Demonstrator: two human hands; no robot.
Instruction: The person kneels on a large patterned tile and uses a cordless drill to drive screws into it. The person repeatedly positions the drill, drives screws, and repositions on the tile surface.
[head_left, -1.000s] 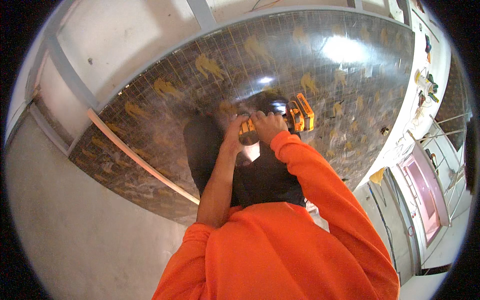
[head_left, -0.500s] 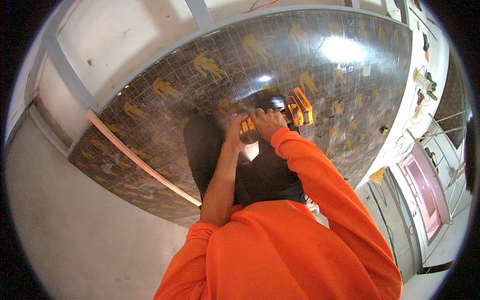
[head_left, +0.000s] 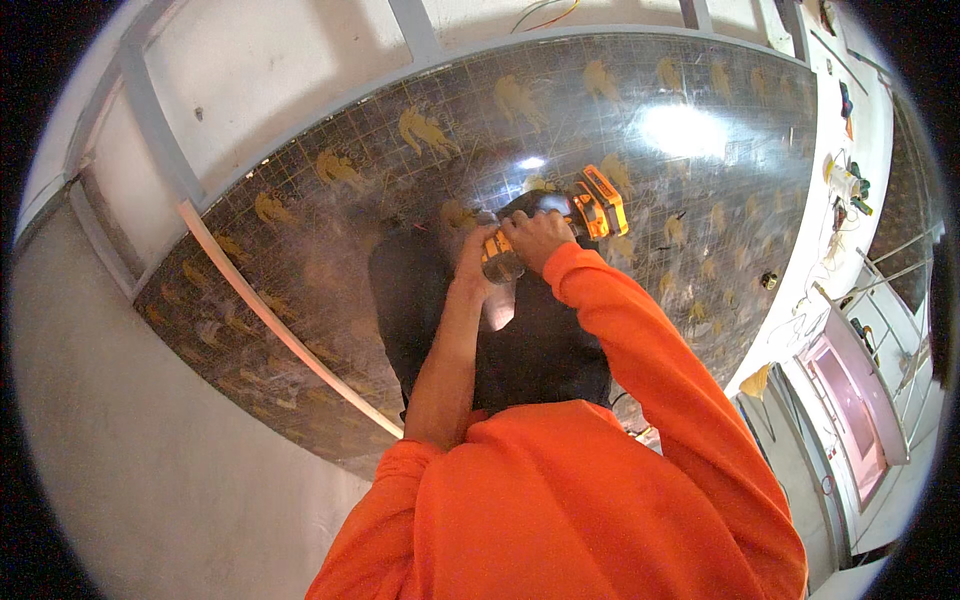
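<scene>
Both hands are on an orange-yellow and black cordless drill [head_left: 603,214], held over my dark trousers [head_left: 540,345]. My right hand [head_left: 538,239] wraps around its grip, with the battery end sticking out to the right. My left hand [head_left: 474,262] is closed around the drill's head, thumb and fingers against its housing. The drill's tip and any bit are hidden or too small to make out. A patch of light falls just below the head. Beneath me spreads a dark, worn board [head_left: 400,200] printed with yellowish figures and a thin grid.
A pale wooden strip [head_left: 290,335] lies along the board's left side. Grey metal framing [head_left: 415,30] runs beyond the far edge. A small brassy object [head_left: 769,281] sits on the right of the board. Tools and loose wires [head_left: 845,185] lie farther right.
The view has shifted slightly, so the board's far edge and framing sit a little lower. The drill's battery end tilts slightly differently; both hands keep their hold.
</scene>
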